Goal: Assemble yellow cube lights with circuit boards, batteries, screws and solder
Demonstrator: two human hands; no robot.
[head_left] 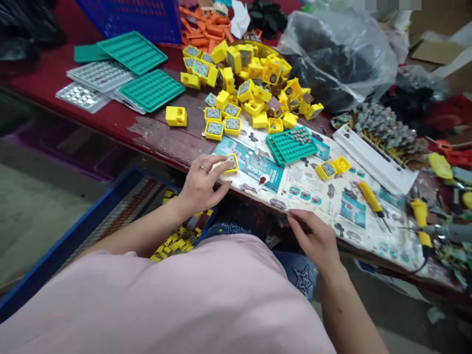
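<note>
My left hand (206,182) is at the table's front edge, its fingers stretched over a small yellow plastic case (232,164) with a grey inset. The fingertips rest on the case while the thumb stays apart from it. Farther right, my right hand (315,238) has its thumb and forefinger pinched together at the edge of the printed sheet (302,189); whatever may be between them is too small to make out. Beyond the hands, a green tray (291,145) of small round metal parts lies on the sheet. Two yellow pieces (334,168) sit to its right.
A heap of yellow cases (254,93) covers the table's middle. Green trays (151,91) lie at left, near a blue basket (143,19). A yellow-handled screwdriver (370,199), a soldering iron (420,221) and a white rack (376,155) are at right. Below stands a blue crate (84,219).
</note>
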